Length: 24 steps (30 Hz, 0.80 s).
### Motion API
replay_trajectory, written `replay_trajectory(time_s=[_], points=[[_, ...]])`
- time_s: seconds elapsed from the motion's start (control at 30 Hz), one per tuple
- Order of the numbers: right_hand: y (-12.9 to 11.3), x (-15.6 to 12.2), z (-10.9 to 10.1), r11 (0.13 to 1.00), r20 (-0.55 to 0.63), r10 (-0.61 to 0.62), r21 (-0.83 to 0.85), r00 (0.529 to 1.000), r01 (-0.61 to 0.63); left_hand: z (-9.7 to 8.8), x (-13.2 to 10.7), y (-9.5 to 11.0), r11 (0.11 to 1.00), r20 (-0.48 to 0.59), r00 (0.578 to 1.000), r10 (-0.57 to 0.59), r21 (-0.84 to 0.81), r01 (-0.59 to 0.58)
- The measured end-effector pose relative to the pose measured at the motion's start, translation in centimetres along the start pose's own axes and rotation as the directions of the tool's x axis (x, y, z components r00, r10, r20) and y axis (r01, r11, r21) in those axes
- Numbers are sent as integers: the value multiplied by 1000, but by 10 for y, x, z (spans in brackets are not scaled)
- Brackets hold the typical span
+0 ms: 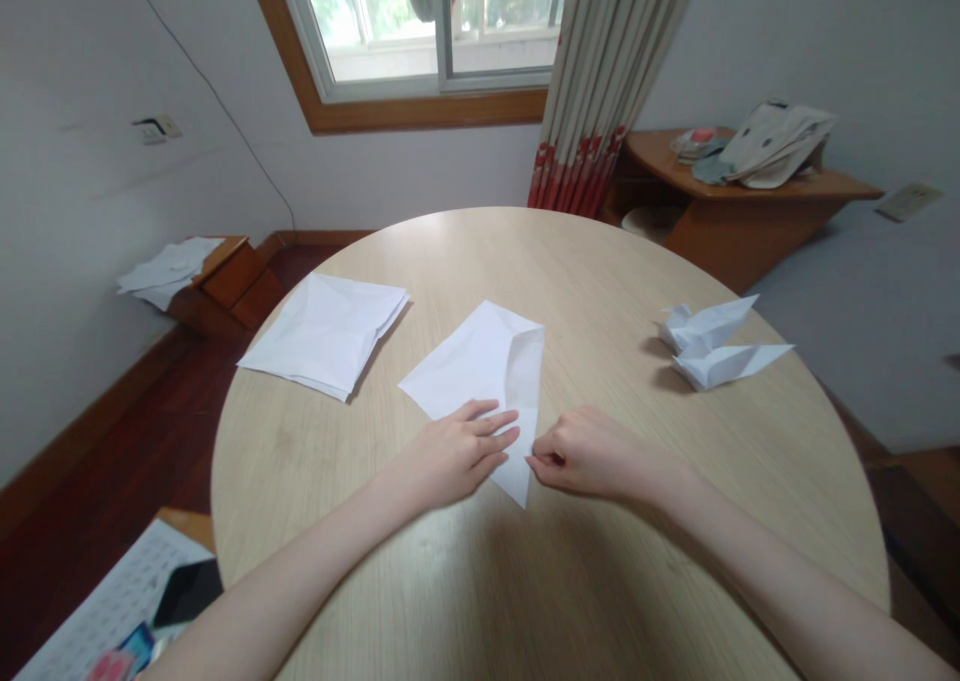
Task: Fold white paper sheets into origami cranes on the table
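A white sheet of paper (472, 361) lies on the round table in front of me, its right side folded inward as a long flap and its point toward me. My left hand (469, 449) rests flat on the lower part of the sheet, fingers stretched out and slightly spread. At the sheet's lower right edge, my right hand (574, 451) is curled, with thumb and forefinger closed at the paper's folded edge. Whether a bit of paper sits between those fingertips cannot be made out.
A stack of white paper sheets (322, 336) lies at the left of the wooden table (585, 581). Two folded paper figures (724, 351) stand at its right. Beyond are a corner shelf (787, 191) with a bag, a curtain (592, 91), and a small cabinet (236, 276) bearing papers.
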State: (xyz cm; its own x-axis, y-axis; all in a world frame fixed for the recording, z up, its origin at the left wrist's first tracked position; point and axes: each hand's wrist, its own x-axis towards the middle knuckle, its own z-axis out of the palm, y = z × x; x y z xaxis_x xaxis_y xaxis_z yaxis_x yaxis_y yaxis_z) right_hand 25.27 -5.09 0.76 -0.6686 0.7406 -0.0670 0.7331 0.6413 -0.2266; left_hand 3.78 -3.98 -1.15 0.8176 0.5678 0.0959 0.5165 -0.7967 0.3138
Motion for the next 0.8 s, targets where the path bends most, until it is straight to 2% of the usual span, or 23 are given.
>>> replay_trajectory(time_s=[0.63, 0.8], points=[[-14, -2, 9, 988, 35, -106, 119, 994, 102, 1, 0, 0, 1000, -9, 1000, 4, 8, -4], [-19, -1, 9, 990, 94, -95, 117, 991, 84, 1, 0, -1, 1000, -1, 1000, 1, -1, -1]])
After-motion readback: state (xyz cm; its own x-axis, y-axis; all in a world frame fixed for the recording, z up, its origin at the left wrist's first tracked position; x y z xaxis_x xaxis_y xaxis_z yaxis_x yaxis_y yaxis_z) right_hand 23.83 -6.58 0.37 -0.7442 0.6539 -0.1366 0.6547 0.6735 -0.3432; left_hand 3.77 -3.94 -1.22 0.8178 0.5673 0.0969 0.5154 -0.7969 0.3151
